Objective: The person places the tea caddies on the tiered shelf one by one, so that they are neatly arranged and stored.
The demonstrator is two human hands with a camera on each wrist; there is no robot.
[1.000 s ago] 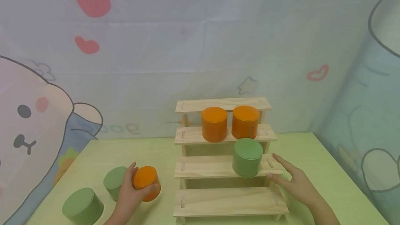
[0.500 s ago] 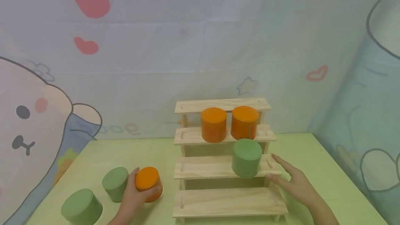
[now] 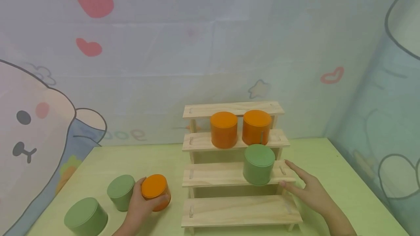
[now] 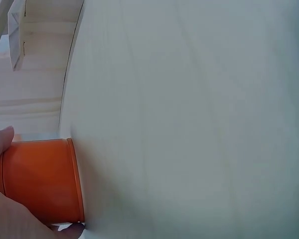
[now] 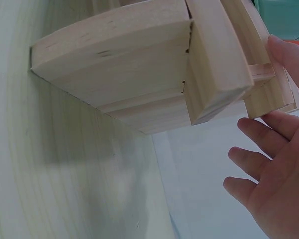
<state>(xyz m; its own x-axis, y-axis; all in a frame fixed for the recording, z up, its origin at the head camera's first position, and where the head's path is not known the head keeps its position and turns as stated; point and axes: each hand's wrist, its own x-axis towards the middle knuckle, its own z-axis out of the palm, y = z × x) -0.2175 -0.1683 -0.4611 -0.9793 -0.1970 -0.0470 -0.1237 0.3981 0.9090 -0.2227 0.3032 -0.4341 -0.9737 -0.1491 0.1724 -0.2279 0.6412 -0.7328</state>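
Observation:
My left hand (image 3: pixel 141 205) grips an orange round canister (image 3: pixel 154 187) at the left of a stepped wooden rack (image 3: pixel 241 210). In the left wrist view the canister (image 4: pixel 40 179) lies between thumb and fingers, its base at the table surface. My right hand (image 3: pixel 308 192) holds the right end of the rack's second plank from the front, thumb at the front edge and index finger at the back. The right wrist view shows the other fingers of that hand (image 5: pixel 284 174) extended off the wood. A green canister (image 3: pixel 259 165) stands on this same plank.
Two orange canisters, one left (image 3: pixel 224 130) and one right (image 3: pixel 256 128), stand on the plank above. Left of my left hand, two green canisters, a nearer (image 3: pixel 86 216) and a farther one (image 3: pixel 121 192), are on the pale table (image 3: pixel 131 156). A printed cloth (image 3: pixel 210 54) hangs behind.
Over the last second my left hand has shifted slightly right with the orange canister, closing its fingers around it. My right hand has kept its place on the rack.

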